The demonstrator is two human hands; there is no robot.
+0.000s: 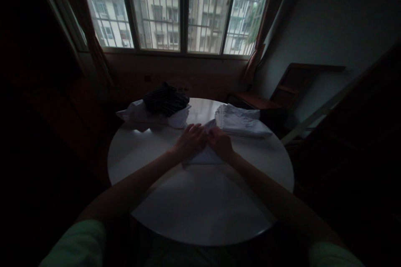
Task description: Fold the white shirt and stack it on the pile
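A flat white bag [203, 158], plastic or paper in look, lies near the middle of the round white table. Across its upper left part rests my left hand [190, 139], fingers stretched out and slightly bent. My right hand [221, 144] is closed in a pinch on the bag's upper edge, close beside the left fingertips. Dim light blurs the fine detail of the fingers. Just beyond my right hand is a pile of folded white bags [239, 121]. Farther left, a dark striped cloth [166, 99] is heaped on another white bag [134, 112].
The round white table [200, 204] has its near edge close to my body. A wooden chair or frame [288, 87] stands by the right wall. Behind the table is a barred window [183, 12] with tied curtains [94, 50].
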